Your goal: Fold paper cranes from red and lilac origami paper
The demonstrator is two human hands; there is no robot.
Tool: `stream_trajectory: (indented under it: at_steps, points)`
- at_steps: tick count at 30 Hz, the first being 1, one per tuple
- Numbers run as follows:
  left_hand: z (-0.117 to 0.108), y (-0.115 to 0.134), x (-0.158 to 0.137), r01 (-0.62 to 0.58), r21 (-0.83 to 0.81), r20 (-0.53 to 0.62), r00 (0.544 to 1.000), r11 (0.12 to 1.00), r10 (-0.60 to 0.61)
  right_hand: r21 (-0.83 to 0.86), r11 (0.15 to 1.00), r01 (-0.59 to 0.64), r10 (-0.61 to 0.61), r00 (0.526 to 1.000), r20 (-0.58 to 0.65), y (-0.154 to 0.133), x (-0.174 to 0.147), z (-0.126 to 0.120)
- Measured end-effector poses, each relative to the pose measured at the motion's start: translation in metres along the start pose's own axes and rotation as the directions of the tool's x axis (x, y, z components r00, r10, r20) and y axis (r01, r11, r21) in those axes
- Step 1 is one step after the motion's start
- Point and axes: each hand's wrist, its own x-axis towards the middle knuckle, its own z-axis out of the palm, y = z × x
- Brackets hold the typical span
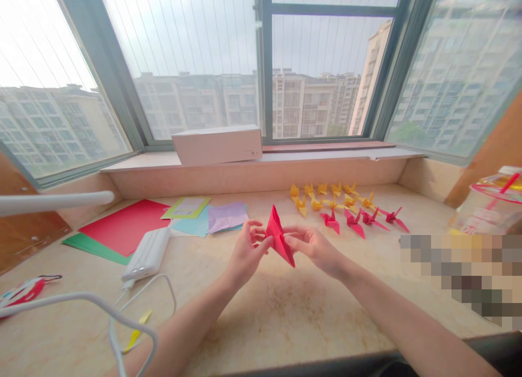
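The folded red paper (275, 236) is held tilted over the middle of the counter (318, 317), pinched by the left hand (253, 244) and the right hand (310, 245), though finger contact is partly hidden. Red cranes (354, 221) and yellow cranes (317, 204) stand far right; a power bank (147, 252) lies left.

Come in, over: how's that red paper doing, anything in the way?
Left grip and right grip holding pointed folded red paper. Paper raised above beige stone-patterned tabletop. Nothing visibly blocking; small yellow paper cranes beyond.
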Motion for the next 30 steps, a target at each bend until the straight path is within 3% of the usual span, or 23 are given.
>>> stream_trajectory:
  at_steps: [8,15,22,30]
  points:
    - [0.005,0.005,-0.006,-0.052,0.187,0.058,0.997,0.981,0.042,-0.018,1.0,-0.005,0.004,1.0,-0.029,0.016,0.004,0.002]
    - [0.007,0.005,-0.01,-0.039,0.096,0.145,0.989,0.995,0.025,-0.125,0.992,0.021,-0.033,0.995,-0.094,0.017,0.004,0.003]
    - [0.01,0.018,-0.013,-0.11,0.237,0.192,0.979,0.965,0.064,-0.167,0.986,0.005,-0.029,0.989,-0.143,0.018,0.004,0.002]
    - [0.012,0.014,-0.013,-0.026,0.155,0.117,0.993,0.988,0.008,-0.135,0.991,-0.014,-0.004,0.991,-0.137,0.017,0.005,0.005]
